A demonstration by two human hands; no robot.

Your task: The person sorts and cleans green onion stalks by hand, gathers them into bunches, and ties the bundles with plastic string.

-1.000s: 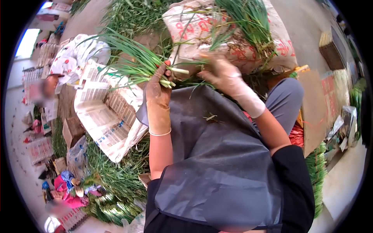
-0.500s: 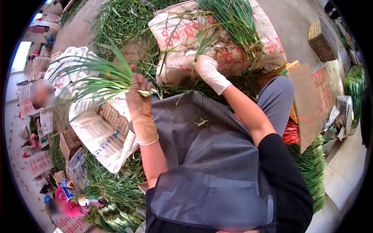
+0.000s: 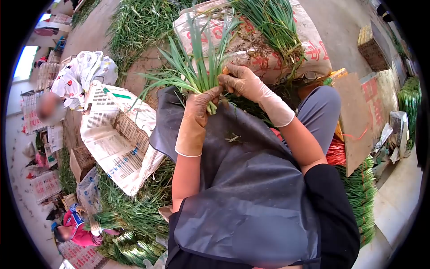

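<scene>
My left hand (image 3: 199, 105), in a soiled pale glove, is closed round the lower stalks of a bunch of chives (image 3: 204, 74), with their pale ends pointing down over my dark apron (image 3: 215, 134). My right hand (image 3: 242, 83), also gloved and dirty, presses against the right side of the bunch, its fingers bent in a pinch at the stalks. What exactly lies between its fingertips is partly hidden. Beyond the hands, a heap of loose chives (image 3: 273, 27) rests on a white woven sack (image 3: 313, 45) with red print, beside dirt and dry scraps.
A white plastic basket (image 3: 107, 143) stands to my left, by a patterned white bag (image 3: 85, 74). More greens (image 3: 134, 27) cover the floor ahead. Tied green bundles (image 3: 360, 201) and a cardboard sheet (image 3: 354, 121) are at my right. A person in pink (image 3: 80, 228) sits lower left.
My left hand has brought the chives right and toward my middle, turning them more upright. My right hand has come back from the sack to meet the bunch.
</scene>
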